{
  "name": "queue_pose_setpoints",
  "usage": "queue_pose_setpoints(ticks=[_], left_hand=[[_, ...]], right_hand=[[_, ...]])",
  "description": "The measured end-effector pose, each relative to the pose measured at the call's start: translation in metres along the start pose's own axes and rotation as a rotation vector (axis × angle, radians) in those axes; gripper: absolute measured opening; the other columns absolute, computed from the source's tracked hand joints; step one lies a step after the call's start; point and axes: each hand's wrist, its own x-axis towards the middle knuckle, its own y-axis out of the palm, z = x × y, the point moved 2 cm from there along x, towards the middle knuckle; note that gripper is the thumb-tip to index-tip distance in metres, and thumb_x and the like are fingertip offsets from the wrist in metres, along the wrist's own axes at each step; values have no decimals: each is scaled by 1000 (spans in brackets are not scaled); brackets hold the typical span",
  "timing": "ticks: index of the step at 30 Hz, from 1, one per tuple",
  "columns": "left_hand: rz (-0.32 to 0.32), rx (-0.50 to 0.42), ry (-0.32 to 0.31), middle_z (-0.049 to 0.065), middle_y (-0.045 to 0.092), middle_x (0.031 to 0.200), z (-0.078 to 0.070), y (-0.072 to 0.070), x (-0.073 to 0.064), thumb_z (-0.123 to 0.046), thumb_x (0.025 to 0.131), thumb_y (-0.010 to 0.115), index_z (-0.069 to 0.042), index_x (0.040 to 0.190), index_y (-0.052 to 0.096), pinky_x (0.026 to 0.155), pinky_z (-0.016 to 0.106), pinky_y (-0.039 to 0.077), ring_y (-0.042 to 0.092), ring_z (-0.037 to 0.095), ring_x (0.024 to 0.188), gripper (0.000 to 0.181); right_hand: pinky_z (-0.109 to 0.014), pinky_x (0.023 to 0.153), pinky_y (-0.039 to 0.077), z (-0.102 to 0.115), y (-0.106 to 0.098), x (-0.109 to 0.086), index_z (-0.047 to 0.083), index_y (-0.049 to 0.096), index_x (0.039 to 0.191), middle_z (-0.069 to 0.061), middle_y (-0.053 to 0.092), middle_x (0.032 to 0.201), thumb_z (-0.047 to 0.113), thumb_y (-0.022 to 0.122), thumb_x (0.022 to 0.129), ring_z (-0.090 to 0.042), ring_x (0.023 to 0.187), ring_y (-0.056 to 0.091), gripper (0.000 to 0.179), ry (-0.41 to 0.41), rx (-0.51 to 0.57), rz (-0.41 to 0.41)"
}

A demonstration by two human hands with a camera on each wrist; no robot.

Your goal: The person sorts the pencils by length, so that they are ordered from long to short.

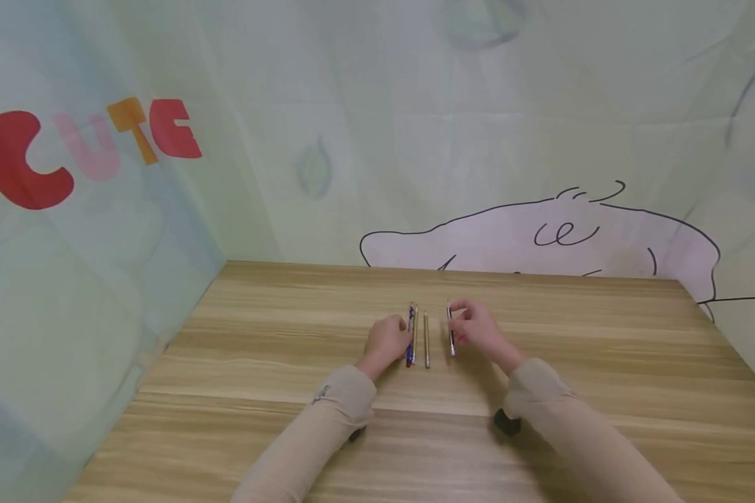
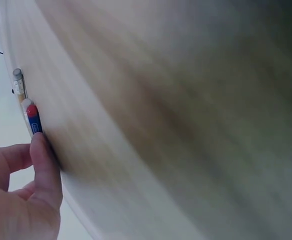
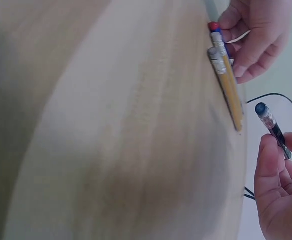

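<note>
My left hand [image 1: 388,339] pinches a blue pencil with a red end [image 1: 410,344] between thumb and fingers. Close against its right side lies a yellow pencil [image 1: 415,337], and a second yellow pencil [image 1: 426,342] is a small gap further right, roughly parallel. Across from them, my right hand [image 1: 478,330] holds a dark pencil [image 1: 451,339] between thumb and fingers. In the right wrist view the dark pencil [image 3: 275,129] has its eraser end raised toward the camera. The yellow pencils show silver ferrules and greyish erasers.
A wood-grain table [image 1: 258,419] spreads around both hands. Printed cloth hangs behind it [image 1: 327,105] and along the left side, with coloured letters and a line-drawn figure. Black objects [image 1: 507,423] show under both forearms at the cuffs.
</note>
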Motion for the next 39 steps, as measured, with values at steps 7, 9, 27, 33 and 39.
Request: queue_pose_setpoints(ticks=[7,9,27,33,39], left_hand=[[-46,66,19,9,62,79,0,-2,1,-12,77,60,-2,88,61,56,26,44,53,19,65,15],[-42,64,15,10,62,79,0,-3,0,-11,78,59,-2,89,61,57,27,45,53,19,65,15],[12,-21,-19,5,56,65,3,-4,1,-9,81,55,-2,89,58,44,19,42,51,11,48,11],[14,-26,-19,4,56,64,3,-3,1,-8,81,55,-2,87,57,43,18,42,51,10,47,9],[27,-44,-34,4,56,65,2,-4,0,-9,82,54,-2,90,58,44,18,43,52,10,48,12]], right_hand=[[-24,46,46,-4,12,3,-4,48,111,-9,54,71,-1,56,79,-12,49,50,33,69,-56,-12],[-23,45,46,-5,15,4,-4,48,110,-8,54,70,-1,57,78,-11,48,49,33,82,-72,-16],[-18,42,41,-6,24,6,-3,53,102,-7,56,64,-1,59,77,-13,49,50,26,163,-210,-62],[-19,43,42,-7,25,6,-2,54,101,-7,56,65,1,60,77,-13,51,50,25,162,-205,-55],[-19,45,43,-7,25,5,-1,55,101,-7,57,68,2,60,78,-12,52,49,24,169,-212,-53]])
